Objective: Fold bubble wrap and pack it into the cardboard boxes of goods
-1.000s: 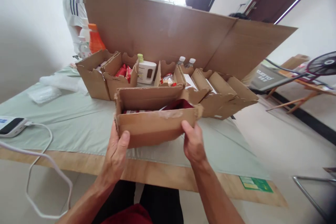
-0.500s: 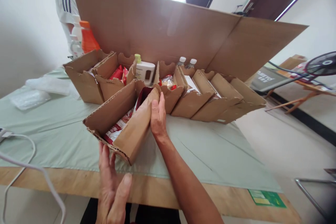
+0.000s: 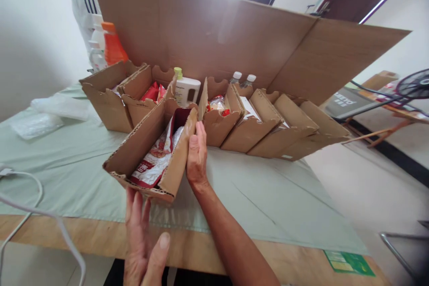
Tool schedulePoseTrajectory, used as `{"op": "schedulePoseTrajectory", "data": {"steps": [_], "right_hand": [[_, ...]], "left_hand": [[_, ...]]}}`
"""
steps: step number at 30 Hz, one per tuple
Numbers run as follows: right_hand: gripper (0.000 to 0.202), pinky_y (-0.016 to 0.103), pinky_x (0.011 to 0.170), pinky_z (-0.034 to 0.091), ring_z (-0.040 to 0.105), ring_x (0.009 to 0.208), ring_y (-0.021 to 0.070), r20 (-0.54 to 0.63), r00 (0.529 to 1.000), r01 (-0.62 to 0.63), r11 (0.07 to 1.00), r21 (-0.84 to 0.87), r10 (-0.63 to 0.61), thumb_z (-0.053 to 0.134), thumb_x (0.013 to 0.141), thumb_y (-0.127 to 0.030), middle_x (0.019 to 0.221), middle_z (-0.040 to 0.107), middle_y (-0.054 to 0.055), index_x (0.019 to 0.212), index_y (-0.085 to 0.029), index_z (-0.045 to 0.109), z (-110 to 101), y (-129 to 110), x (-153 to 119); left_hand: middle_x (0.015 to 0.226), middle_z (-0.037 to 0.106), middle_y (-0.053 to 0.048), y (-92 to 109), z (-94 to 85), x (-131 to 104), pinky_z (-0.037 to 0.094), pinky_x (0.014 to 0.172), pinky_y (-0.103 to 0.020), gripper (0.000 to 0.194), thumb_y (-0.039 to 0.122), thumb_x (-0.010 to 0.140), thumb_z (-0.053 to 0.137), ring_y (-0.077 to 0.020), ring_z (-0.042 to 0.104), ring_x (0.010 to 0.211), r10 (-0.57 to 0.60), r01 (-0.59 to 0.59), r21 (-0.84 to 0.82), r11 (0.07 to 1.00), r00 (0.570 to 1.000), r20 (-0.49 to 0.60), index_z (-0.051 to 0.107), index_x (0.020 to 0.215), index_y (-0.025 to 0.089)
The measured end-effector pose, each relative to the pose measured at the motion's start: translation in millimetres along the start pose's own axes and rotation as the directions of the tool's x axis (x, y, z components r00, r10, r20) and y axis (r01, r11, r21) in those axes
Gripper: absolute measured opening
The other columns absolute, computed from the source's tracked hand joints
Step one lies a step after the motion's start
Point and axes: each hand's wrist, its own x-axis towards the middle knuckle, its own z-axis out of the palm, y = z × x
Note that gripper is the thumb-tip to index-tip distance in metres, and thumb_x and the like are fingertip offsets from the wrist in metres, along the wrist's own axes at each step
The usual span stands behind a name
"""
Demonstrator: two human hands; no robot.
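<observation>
A long open-topped cardboard box [image 3: 179,161] stands at an angle on the table in front of me. Inside it lies a red and white food packet [image 3: 156,161] with printing. My right hand [image 3: 196,154] rests flat along the box's right wall, fingers straight and pointing away from me. At the near end, the fingertips of my left hand [image 3: 142,232] touch or reach just under the lower edge, its thumb well apart. Whether those fingertips bear any weight is hidden by the box.
Behind stands a row of similar cardboard boxes [image 3: 258,136], some with packets inside. A white bottle [image 3: 187,89] with a green cap stands among them, before a tall cardboard panel [image 3: 214,31]. Plastic wrapping [image 3: 36,125] and a white cable [image 3: 40,187] lie left. A person's sleeve [image 3: 87,0] shows behind.
The box has tipped and turned slightly, its right wall now more upright, so more of the packet shows. Both hands have stayed against it, the right one shifting a little left.
</observation>
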Motion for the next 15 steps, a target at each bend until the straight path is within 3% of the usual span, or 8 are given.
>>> {"op": "schedulePoseTrajectory", "data": {"steps": [6, 11, 13, 15], "right_hand": [[0.066, 0.048, 0.127, 0.023, 0.037, 0.150, 0.0234, -0.047, 0.999, 0.024, 0.992, 0.124, -0.018, 0.035, 0.101, -0.065, 0.160, 0.045, 0.010, 0.148, -0.022, 0.052, -6, 10, -3], [0.058, 0.048, 0.122, 0.032, 0.048, 0.143, 0.0249, -0.053, 0.998, 0.025, 0.976, 0.217, -0.013, 0.040, 0.102, -0.059, 0.154, 0.053, 0.009, 0.144, -0.022, 0.056, -16, 16, -10], [0.056, 0.048, 0.121, 0.033, 0.049, 0.142, 0.0255, -0.043, 0.999, 0.035, 0.972, 0.233, -0.025, 0.041, 0.101, -0.056, 0.153, 0.054, 0.008, 0.143, -0.023, 0.057, -19, 16, -13], [0.055, 0.047, 0.120, 0.035, 0.050, 0.140, 0.0260, -0.048, 0.999, 0.032, 0.972, 0.233, -0.021, 0.043, 0.100, -0.056, 0.152, 0.055, 0.008, 0.142, -0.023, 0.058, -21, 17, -16]], "left_hand": [[0.174, -0.001, 0.007, -1, 16.4, -9, 0.029, 0.125, -0.058, 0.090, 0.051, 0.088, 0.067, -0.0366, 0.000, 0.160, 0.064, -0.065, 0.013, 0.998, 0.997, 0.051, 0.017, 0.163, 0.042], [0.175, -0.004, 0.000, 4, 31.2, -28, 0.014, 0.127, -0.063, 0.099, 0.050, 0.083, 0.074, -0.0396, -0.001, 0.159, 0.105, -0.117, 0.093, 0.989, 0.986, 0.127, 0.016, 0.163, 0.042], [0.175, -0.002, -0.001, 4, 28.5, -31, 0.009, 0.127, -0.063, 0.095, 0.049, 0.086, 0.071, -0.0395, -0.001, 0.159, 0.104, -0.124, 0.136, 0.983, 0.984, 0.145, 0.015, 0.163, 0.042], [0.174, 0.010, -0.004, 3, 17.4, -25, 0.010, 0.128, -0.061, 0.083, 0.045, 0.092, 0.064, -0.0381, 0.007, 0.159, 0.112, -0.130, 0.158, 0.979, 0.987, 0.116, 0.020, 0.162, 0.039]]}}
